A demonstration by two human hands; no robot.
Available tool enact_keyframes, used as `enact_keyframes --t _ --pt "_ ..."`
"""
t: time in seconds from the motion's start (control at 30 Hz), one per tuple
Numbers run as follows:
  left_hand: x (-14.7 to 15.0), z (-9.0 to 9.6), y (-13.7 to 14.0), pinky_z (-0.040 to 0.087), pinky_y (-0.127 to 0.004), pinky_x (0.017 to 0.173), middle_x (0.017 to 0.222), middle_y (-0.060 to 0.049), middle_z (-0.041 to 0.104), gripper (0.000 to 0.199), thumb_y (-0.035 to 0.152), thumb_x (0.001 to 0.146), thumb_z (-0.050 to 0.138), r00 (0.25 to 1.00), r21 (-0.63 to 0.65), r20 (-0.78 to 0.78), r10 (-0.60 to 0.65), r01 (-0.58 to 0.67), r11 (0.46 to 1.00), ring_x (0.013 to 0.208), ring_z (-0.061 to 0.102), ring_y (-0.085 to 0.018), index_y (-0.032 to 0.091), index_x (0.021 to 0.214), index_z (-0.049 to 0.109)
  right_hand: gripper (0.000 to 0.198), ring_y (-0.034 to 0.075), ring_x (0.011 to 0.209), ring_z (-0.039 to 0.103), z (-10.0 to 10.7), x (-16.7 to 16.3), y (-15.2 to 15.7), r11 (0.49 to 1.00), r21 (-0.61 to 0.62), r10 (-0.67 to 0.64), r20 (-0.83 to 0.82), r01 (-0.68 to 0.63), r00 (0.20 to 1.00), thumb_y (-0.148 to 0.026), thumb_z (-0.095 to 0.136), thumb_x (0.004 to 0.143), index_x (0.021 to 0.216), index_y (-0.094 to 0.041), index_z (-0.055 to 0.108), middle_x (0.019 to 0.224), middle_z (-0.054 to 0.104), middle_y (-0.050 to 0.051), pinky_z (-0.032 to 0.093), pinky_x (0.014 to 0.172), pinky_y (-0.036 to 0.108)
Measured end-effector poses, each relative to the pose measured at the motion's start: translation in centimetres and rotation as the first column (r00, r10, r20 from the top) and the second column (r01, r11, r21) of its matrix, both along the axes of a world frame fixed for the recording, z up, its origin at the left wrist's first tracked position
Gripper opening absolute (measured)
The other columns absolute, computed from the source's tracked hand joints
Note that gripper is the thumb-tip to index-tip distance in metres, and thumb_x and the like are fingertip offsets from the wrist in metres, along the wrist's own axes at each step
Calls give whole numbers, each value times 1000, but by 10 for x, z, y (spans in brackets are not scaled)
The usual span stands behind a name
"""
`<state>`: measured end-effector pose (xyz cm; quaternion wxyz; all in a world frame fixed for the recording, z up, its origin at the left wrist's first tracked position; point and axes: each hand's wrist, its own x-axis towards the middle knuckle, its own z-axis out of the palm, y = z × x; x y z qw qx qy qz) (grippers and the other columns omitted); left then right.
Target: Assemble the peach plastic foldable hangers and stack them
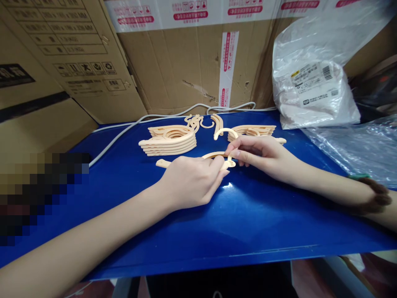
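Observation:
My left hand is closed around a cream plastic hanger arm, whose one end sticks out to the left and whose other end shows past my fingertips. Pinched in my right hand is a matching cream hanger hook, curving up and to the left. The hook's lower end meets the hanger arm's end at my fingertips; whether they are joined I cannot tell. Beyond my left hand lies a stack of hanger arms. A second stack of hanger arms sits behind my right hand, which partly covers it.
Loose hooks and a few curved strips lie between the stacks on the blue tabletop. A white cable runs along the back. Cardboard boxes wall the rear and left. A plastic bag stands back right.

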<state>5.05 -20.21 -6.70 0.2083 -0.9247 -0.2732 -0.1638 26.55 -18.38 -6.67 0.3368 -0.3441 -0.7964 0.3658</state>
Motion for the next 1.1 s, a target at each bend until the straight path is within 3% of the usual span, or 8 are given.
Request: enact_keyframes --t 0.17,0.3,0.37,0.5,0.6,0.73,0.9,1.1 --pt "1 2 0 21 -27 48 66 -3 64 32 32 100 30 997 -185 -10 74 -74 980 57 61 -18 15 91 57 20 13 79 59 1 0 -3 974 223 -63 99 39 993 -32 53 95 96 -16 65 89 66 3 45 66 25" --pt "4 7 -1 24 -26 51 66 -1 62 28 34 100 32 983 -401 9 185 -166 901 59 59 -18 17 95 54 16 13 82 61 -1 -2 -6 934 356 -80 133 28 988 -22 53 94 105 -17 62 94 66 3 47 72 27" --pt "5 9 -2 25 -26 52 67 0 61 24 32 100 33 974 -495 41 225 -176 851 59 57 -17 18 93 51 29 14 84 61 -2 -4 -8 926 377 -76 108 30 991 -19 53 93 122 -17 53 98 65 4 49 74 28" --pt "4 6 0 35 -24 57 70 4 60 19 32 100 35 934 -742 220 281 -27 670 59 54 -12 20 91 47 51 16 86 60 -2 -5 -11 921 383 -84 24 69 996 -17 53 92 138 -18 30 92 60 2 50 75 31" --pt "3 2 5 40 -20 53 72 5 60 20 35 100 38 868 -859 365 337 173 482 56 53 -8 21 89 46 36 16 85 59 -2 -5 -11 899 429 -115 39 87 993 -17 52 92 124 -22 36 92 59 1 49 76 32" --pt "4 0 12 36 -14 37 71 4 58 27 38 98 41 795 -901 425 433 323 291 48 49 -6 18 83 51 8 21 95 57 -5 -4 -6 864 503 -154 324 -32 933 -17 50 92 99 -21 51 100 59 7 47 81 35" --pt "7 3 20 42 -13 34 72 1 59 19 27 95 45 738 -915 393 549 375 150 51 52 -8 15 86 57 12 22 101 56 -11 -3 -1 863 487 -126 462 -132 878 -14 45 93 97 -18 56 108 59 11 46 88 36" --pt "6 6 21 48 -14 37 73 -1 62 20 26 94 50 698 -907 367 615 416 68 53 55 -8 14 80 56 25 23 90 57 -10 -2 -2 799 587 -245 519 -133 819 -5 41 85 104 -14 55 97 58 10 47 77 34"
